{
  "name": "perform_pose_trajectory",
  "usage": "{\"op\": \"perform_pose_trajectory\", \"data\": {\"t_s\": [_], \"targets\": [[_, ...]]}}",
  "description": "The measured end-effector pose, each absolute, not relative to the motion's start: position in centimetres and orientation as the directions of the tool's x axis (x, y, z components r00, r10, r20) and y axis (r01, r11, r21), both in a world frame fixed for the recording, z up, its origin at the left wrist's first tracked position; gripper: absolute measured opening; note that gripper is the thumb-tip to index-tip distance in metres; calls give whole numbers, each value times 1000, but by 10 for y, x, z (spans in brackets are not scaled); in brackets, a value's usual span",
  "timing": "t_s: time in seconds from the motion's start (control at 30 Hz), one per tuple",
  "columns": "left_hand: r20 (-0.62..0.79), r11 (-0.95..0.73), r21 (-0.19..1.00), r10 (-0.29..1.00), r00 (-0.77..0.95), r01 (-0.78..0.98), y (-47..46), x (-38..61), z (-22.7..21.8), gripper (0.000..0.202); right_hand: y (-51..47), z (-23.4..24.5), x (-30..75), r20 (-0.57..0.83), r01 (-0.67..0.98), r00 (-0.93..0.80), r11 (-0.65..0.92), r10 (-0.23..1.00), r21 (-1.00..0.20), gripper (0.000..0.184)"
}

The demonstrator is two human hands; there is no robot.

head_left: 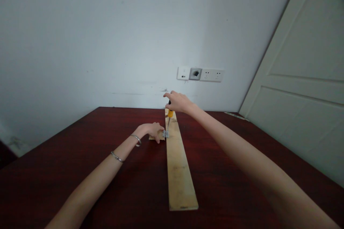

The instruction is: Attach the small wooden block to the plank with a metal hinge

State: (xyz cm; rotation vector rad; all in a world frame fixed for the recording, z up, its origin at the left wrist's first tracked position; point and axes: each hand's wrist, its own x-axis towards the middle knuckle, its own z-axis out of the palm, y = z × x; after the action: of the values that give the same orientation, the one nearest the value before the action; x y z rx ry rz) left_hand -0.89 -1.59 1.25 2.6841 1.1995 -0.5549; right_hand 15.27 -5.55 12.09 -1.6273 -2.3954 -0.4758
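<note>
A long pale wooden board [178, 171] lies lengthwise on the dark red table. Against its left edge rests a small wooden board [161, 138], and a silver metal hinge [165, 134] spans the joint between them. My left hand [155, 131] grips the small board from above, thumb and forefinger apart around it, fingertips close to the hinge. My right hand [176, 101] is closed around the handle top of a screwdriver [170, 113] with a yellow and black grip. The screwdriver stands nearly upright, its shaft leading down to the hinge's right leaf. The exact tip contact is too small to tell.
The dark red table [120, 193] runs back to a white wall carrying a row of sockets [212, 75]. To the right stands a pale panelled door [303, 89]. A thin light strip [236, 116] lies at the table's far right edge.
</note>
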Motion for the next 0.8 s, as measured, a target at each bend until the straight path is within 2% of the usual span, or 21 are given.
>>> {"op": "perform_pose_trajectory", "data": {"t_s": [0.13,0.33,0.53,0.7,0.8], "targets": [[-388,-669,-8,687,614,743,-15,-10,12,82,-56,119,152,335,919,-395,366,855,148,60],[-385,-670,-13,689,615,742,-17,-8,13,81,-54,118,153,358,926,-377,338,854,168,46],[-378,-679,-10,682,626,734,-20,-8,15,80,-57,117,153,368,927,-375,331,851,178,55],[-384,-662,-5,694,610,750,-18,-9,14,83,-56,112,153,389,929,-369,335,844,157,46],[-385,-663,0,691,612,749,-17,-10,12,84,-56,110,154,410,931,-363,337,837,138,49]]}}
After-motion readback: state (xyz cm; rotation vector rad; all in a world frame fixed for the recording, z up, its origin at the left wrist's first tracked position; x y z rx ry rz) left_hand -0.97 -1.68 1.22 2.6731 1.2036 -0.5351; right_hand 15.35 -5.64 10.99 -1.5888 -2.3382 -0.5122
